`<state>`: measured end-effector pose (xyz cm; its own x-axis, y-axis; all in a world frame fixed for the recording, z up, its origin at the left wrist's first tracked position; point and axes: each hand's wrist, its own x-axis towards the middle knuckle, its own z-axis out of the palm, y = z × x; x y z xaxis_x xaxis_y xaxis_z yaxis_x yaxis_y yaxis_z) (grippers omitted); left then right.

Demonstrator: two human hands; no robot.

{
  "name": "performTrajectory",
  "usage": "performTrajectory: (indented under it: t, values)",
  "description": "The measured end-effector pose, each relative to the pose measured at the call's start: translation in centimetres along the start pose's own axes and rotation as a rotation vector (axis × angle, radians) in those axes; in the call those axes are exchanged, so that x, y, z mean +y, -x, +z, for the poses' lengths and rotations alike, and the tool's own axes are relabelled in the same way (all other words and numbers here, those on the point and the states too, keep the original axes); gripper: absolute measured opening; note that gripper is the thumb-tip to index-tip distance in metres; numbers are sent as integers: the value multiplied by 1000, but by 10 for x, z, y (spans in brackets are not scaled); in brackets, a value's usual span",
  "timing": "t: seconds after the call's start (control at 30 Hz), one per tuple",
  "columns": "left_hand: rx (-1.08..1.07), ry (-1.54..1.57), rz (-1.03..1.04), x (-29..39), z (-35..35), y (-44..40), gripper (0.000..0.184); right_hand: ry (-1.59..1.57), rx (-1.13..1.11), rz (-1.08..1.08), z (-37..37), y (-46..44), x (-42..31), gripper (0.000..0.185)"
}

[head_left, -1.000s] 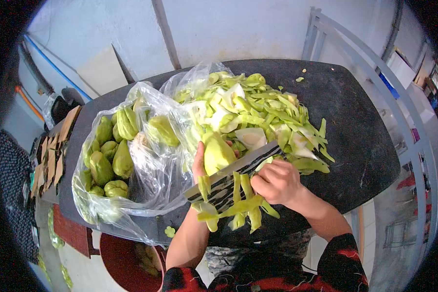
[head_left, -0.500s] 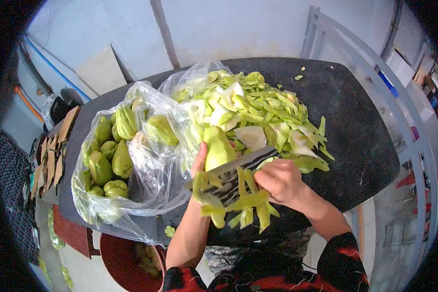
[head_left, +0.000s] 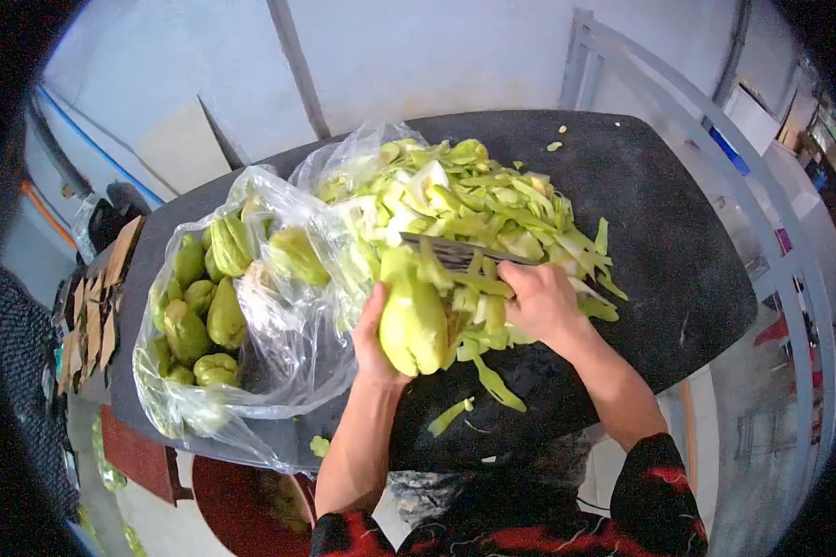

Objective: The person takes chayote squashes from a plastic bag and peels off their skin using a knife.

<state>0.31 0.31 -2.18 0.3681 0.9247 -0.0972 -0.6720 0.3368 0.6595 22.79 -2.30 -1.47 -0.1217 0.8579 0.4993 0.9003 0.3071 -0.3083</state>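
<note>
A pale green chayote [head_left: 412, 320] rests in my left hand [head_left: 373, 348], whose fingers are wrapped round its left and lower side. My right hand [head_left: 542, 302] is closed on the handle of a broad-bladed knife [head_left: 460, 253]. The blade lies just above and right of the chayote, with strips of green peel clinging to it. Behind both hands spreads a heap of peelings [head_left: 492, 200]. Loose peel [head_left: 499, 382] lies on the dark table in front of the chayote. The knife's handle is hidden in my grip.
To the left, a clear plastic bag [head_left: 279, 395] holds several unpeeled chayotes [head_left: 225, 314]. Everything stands on a black table [head_left: 678, 223]. Below its front edge is a dark red bucket [head_left: 237, 511]. A grey metal frame [head_left: 762, 204] rises at the right.
The knife has moved up and away from me, and its blade has turned flatter. Peel strips have dropped from it onto the table. The chayote is now more fully in view.
</note>
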Motion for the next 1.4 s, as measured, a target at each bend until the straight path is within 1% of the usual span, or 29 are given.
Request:
performTrajectory:
  t: [0.07, 0.1, 0.13, 0.17, 0.2, 0.23, 0.27, 0.3, 0.33, 0.37, 0.4, 0.47, 0.5, 0.63, 0.73, 0.83, 0.93, 1.0, 1.03, 1.07, 1.1, 1.23, 1.27, 1.33, 1.4]
  values:
    - [-160, 63, -5, 6, 5, 1, 58, -26, 22, -12, -5, -1, 4, 20]
    - [-154, 65, 0, 6, 4, 0, 58, -64, 35, -19, -5, 0, 2, 19]
    - [-111, 171, 12, 5, 3, -2, 59, -72, 28, -23, -5, 2, -1, 19]
    - [-69, 275, 27, 5, 3, -4, 60, -83, 14, -73, -8, 3, -7, 20]
    - [-62, 273, 34, 6, 7, -5, 60, -93, 2, -125, -10, 3, -11, 21]
    - [13, 269, 42, 8, 12, -4, 61, -97, 84, -252, -8, 5, -16, 20]
    - [85, 265, 46, 11, 16, -2, 62, -103, 84, -254, -7, 6, -22, 20]
    - [142, 247, 11, 14, 17, 0, 66, -78, 106, -358, -8, 8, -28, 19]
    - [-101, 429, -50, 12, 2, -6, 66, -53, 127, -461, -6, 9, -33, 18]
    - [-24, 340, -40, 10, 0, -6, 61, -42, 175, -548, -3, 9, -36, 17]
    - [50, 250, -31, 9, 5, -5, 56, -44, 174, -549, -1, 11, -39, 17]
    - [56, 255, -29, 8, 19, -1, 56, 19, 216, -596, 1, 14, -44, 18]
    - [62, 260, -30, 7, 22, 0, 57, 69, 204, -604, 0, 15, -45, 17]
    - [53, 284, -53, 5, 18, -3, 60, 68, 210, -605, -1, 13, -46, 17]
    - [114, 271, -40, 7, 21, -3, 60, 67, 213, -609, -2, 13, -46, 17]
    - [113, 265, -35, 6, 17, -3, 61, 88, 203, -616, -1, 14, -47, 17]
    - [58, 308, -46, 5, 14, -5, 60, 117, 220, -604, -1, 13, -47, 17]
    - [179, 340, -11, 6, 13, -9, 57, 109, 200, -538, 0, 11, -42, 17]
    - [231, 265, 8, 7, 12, -7, 55, 118, 154, -428, 5, 10, -33, 17]
    - [274, 190, 31, 10, 11, -7, 53, 56, 143, -388, 1, 6, -26, 17]
    - [229, 199, 50, 10, 8, -7, 49, 54, 143, -388, -2, 6, -26, 17]
    - [219, 178, 95, 11, 6, -10, 48, 55, 146, -378, 1, 9, -29, 18]
    - [177, 163, 110, 11, 5, -9, 48, 51, 140, -381, 0, 10, -28, 18]
    - [136, 141, 123, 11, 4, -10, 48, 28, 130, -434, -4, 10, -28, 17]
    - [19, 287, 97, 8, -1, -13, 48, 6, 126, -447, -9, 9, -33, 16]
